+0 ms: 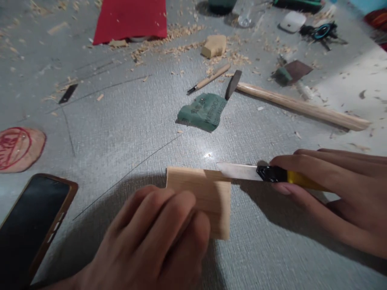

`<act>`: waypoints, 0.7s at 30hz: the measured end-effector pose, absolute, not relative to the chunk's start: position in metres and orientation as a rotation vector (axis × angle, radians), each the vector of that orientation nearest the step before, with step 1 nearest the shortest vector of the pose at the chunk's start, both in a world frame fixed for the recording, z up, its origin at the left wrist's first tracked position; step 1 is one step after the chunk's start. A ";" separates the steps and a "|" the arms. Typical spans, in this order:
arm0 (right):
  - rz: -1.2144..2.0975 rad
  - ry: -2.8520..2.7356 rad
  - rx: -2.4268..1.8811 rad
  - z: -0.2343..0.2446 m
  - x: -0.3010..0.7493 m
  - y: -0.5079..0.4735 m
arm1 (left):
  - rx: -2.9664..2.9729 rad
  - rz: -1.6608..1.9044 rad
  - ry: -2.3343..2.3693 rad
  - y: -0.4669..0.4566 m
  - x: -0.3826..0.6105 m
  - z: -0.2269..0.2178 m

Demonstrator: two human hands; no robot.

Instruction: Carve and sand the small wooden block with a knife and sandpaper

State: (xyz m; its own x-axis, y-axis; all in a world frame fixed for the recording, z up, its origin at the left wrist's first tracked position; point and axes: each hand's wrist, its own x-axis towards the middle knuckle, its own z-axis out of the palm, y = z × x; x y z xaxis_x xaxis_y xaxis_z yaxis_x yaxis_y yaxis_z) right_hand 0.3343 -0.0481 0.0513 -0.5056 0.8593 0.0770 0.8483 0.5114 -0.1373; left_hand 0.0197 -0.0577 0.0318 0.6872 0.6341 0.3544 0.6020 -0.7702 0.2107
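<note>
A small flat block of pale wood (208,189) lies on the grey mat at bottom centre. My left hand (151,241) presses down on its near left part, fingers curled together over it. My right hand (341,193) comes in from the right and grips a yellow and black utility knife (272,174). The knife's bare blade (237,170) lies against the block's upper right edge.
A dark phone (30,225) lies at bottom left beside a round wooden disc with red marks (18,148). Beyond the block are a folded green sandpaper (203,112), a hammer (296,104), a carving tool (208,79), a wood chunk (214,45), a red cloth (131,18) and scattered shavings.
</note>
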 end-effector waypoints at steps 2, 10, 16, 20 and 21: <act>0.116 -2.602 -1.503 0.052 0.335 -0.049 | 2.800 0.631 1.104 -0.056 0.016 0.033; 0.119 -2.670 -1.430 0.052 0.335 -0.047 | 2.919 0.577 1.001 -0.049 0.011 0.029; 0.525 -2.593 -1.247 0.040 0.328 -0.047 | 2.970 0.591 0.955 -0.057 0.017 0.025; 0.641 -2.510 -1.268 0.037 0.325 -0.049 | 2.992 0.620 0.860 -0.059 0.015 0.024; 0.633 -2.501 -1.279 0.037 0.325 -0.049 | 2.998 0.616 0.845 -0.060 0.014 0.024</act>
State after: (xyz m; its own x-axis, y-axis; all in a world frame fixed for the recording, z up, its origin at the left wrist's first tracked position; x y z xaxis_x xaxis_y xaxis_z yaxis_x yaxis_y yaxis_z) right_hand 0.3252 -0.0493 0.0367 -0.5780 0.8153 0.0334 0.7011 0.5172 -0.4908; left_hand 0.0144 -0.0602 0.0240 0.7830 0.4962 0.3751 0.5092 -0.8577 0.0718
